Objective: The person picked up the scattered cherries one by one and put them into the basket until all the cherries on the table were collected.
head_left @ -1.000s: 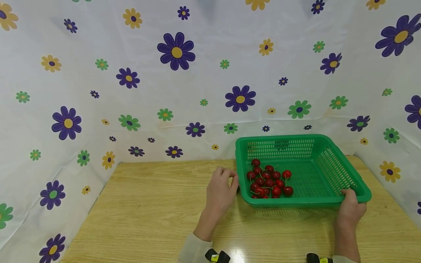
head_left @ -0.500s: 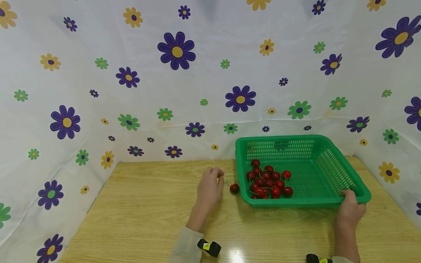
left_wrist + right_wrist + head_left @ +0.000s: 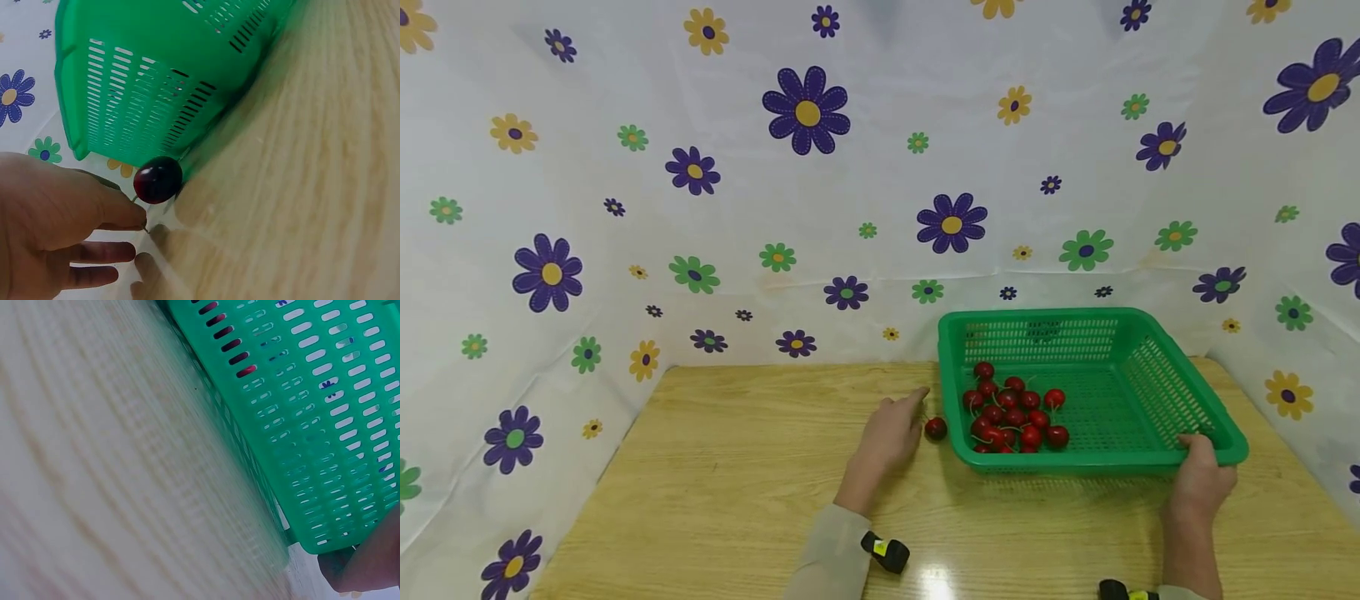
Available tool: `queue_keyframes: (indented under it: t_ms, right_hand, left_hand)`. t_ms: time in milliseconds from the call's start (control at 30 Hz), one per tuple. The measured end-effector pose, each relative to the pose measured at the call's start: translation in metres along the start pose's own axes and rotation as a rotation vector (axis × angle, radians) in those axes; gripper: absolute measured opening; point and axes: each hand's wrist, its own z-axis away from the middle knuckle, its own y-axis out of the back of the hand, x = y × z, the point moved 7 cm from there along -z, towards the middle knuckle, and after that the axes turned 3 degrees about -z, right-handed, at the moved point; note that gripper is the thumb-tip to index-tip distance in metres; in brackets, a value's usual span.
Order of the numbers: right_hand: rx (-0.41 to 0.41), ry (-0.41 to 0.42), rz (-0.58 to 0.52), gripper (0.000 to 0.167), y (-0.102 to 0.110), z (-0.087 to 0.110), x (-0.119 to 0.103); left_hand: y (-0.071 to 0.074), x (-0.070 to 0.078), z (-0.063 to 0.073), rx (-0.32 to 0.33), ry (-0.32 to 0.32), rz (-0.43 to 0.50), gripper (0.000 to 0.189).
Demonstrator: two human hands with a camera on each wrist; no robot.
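One dark red cherry (image 3: 936, 429) lies on the table just outside the left wall of a green plastic basket (image 3: 1075, 457). My left hand (image 3: 887, 433) is beside it, index finger stretched forward. In the left wrist view, the fingertips (image 3: 139, 215) are right at the stem of the cherry (image 3: 158, 180), and the other fingers are extended. My right hand (image 3: 1201, 483) grips the basket's front right corner, its thumb over the rim and its fingers hidden below. Several cherries (image 3: 1013, 417) with green stems are gathered in the left part of the basket.
The wooden table (image 3: 760, 467) stretches to the left and in front of the basket. A white cloth (image 3: 737, 217) printed with flowers hangs behind and on both sides. Black straps (image 3: 886, 552) sit on the wrists.
My left hand moved left from the basket's side, uncovering the lone cherry, then came back toward its stem with the index finger extended. My right hand kept its grip on the basket.
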Motion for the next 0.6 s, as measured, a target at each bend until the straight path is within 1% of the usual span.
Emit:
queue_keyframes:
  t_ms: [133,200,267,500,600]
  right_hand:
    - [-0.002,0.010,-0.020,0.019,-0.0003,0.0004,-0.0004]
    - [-0.006,0.018,-0.035,0.021,-0.0007,0.0004,-0.0011]
    - [-0.010,0.022,-0.043,0.022,-0.0007,-0.0003,-0.0013]
    - [-0.007,0.027,-0.044,0.021,-0.0006,-0.0008,-0.0014]
    - [-0.003,0.032,-0.040,0.021,-0.0009,-0.0001,-0.0021]
  left_hand:
    - [0.0017,-0.0017,-0.0004,0.064,0.030,-0.022,0.021]
    - [0.0033,-0.0039,0.0005,0.073,0.038,-0.013,0.015]
    - [0.0041,-0.0057,0.0013,0.066,0.042,0.004,0.012]
    - [0.0002,-0.0082,0.0027,-0.003,0.024,0.036,0.009]
    - [0.0009,-0.0098,0.0038,-0.008,0.032,0.044,0.011]
